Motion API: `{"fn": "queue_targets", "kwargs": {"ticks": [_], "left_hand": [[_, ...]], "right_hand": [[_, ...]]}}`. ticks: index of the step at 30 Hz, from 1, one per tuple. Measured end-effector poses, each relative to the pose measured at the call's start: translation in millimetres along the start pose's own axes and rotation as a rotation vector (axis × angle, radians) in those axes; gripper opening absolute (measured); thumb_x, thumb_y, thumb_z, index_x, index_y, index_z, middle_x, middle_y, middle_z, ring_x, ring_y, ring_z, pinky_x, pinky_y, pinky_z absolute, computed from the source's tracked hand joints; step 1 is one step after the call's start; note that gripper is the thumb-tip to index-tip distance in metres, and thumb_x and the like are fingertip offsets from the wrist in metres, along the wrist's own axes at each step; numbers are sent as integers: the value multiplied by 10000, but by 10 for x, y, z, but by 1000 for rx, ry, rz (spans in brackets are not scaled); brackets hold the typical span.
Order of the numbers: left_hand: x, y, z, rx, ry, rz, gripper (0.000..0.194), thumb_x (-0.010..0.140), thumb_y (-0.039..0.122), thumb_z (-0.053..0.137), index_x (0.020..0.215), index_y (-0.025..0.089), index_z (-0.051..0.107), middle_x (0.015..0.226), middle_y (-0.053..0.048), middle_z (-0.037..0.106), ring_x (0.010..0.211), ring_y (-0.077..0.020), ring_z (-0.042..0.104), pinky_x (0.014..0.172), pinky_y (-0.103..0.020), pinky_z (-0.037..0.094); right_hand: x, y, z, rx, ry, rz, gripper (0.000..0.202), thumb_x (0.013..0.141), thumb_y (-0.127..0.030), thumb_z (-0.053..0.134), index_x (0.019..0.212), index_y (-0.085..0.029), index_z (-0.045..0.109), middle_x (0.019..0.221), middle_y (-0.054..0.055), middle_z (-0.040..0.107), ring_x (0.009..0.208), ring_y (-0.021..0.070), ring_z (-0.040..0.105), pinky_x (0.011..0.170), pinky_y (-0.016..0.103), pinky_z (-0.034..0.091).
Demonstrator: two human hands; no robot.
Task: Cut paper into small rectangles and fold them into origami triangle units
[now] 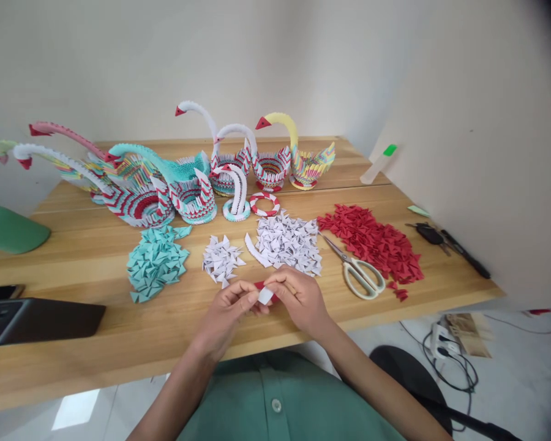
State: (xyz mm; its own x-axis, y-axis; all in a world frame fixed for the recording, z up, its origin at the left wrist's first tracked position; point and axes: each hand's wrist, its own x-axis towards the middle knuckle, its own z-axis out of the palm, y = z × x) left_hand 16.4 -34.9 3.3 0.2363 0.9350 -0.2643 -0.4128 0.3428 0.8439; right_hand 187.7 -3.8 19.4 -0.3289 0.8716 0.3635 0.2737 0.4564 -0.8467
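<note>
Near the table's front edge, my left hand and my right hand meet, both pinching a small piece of white paper between them. Some red paper shows just behind and beside it, partly covered by my fingers. Beyond my hands lie a small white pile and a larger white pile of folded paper pieces, with a curved white strip between them. Teal pieces are heaped to the left, red pieces to the right. White-handled scissors rest beside the red heap.
Several folded-paper swans stand along the back, with a red and white ring before them. A green bottle and a dark device are at left. Keys, a black pen and a green-capped glue tube are at right.
</note>
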Motion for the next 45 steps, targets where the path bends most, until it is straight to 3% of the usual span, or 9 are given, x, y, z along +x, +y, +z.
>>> {"fn": "queue_targets", "kwargs": {"ticks": [6,12,15,20,25,29,34,40,45], "left_hand": [[-19,-3,54,-153,-139,-57,261,741,351,784,779,154,617,779,-53,731,686,-160,657,705,-284,472],[14,-34,-2,-76,17,36,315,672,360,836,805,168,624,737,-16,731,683,-155,675,706,-273,491],[40,-38,-3,-48,93,77,337,641,356,854,814,169,634,739,-5,728,694,-161,682,709,-278,505],[63,-32,35,-100,156,90,356,620,332,865,855,178,646,752,5,720,659,-132,656,660,-243,498],[43,19,63,1,192,103,322,702,387,786,919,174,678,789,-28,728,687,-161,646,692,-284,501],[31,71,37,332,216,112,273,776,391,686,646,152,669,628,-16,668,614,-143,583,641,-261,468],[39,76,-7,478,189,119,226,776,350,654,659,157,669,587,-2,641,549,-119,527,563,-229,422],[33,3,-23,654,242,264,243,817,342,598,660,168,662,600,-2,625,566,-131,525,556,-233,398],[4,11,9,865,276,410,226,843,301,586,675,172,666,590,7,621,554,-130,514,560,-237,372]], "right_hand": [[-22,13,15,-49,18,-89,175,949,-199,528,854,-216,674,741,3,650,693,137,604,682,260,477],[-44,66,-2,-125,83,-268,262,932,-117,531,1126,-241,657,997,62,704,919,191,637,812,348,512],[-37,88,3,-195,91,-364,271,914,-105,562,1125,-241,664,1090,85,692,1009,216,617,881,401,502],[-31,108,20,-216,102,-453,164,901,-87,568,918,-210,674,932,58,720,914,192,620,836,367,516],[-38,132,30,-354,105,-522,193,935,-121,526,897,-222,686,832,36,725,797,166,618,731,313,510],[-50,182,28,-432,139,-563,169,924,-156,568,874,-238,706,821,24,732,808,177,598,757,321,504],[-43,208,19,-424,119,-538,179,917,-151,574,892,-249,722,846,30,732,859,189,607,801,338,512],[-12,218,-5,-271,83,-418,143,913,-188,598,920,-242,730,958,63,726,963,220,609,844,393,523],[-20,205,4,-8,25,-83,108,899,-249,631,832,-217,709,875,46,724,842,186,657,802,348,517]]}}
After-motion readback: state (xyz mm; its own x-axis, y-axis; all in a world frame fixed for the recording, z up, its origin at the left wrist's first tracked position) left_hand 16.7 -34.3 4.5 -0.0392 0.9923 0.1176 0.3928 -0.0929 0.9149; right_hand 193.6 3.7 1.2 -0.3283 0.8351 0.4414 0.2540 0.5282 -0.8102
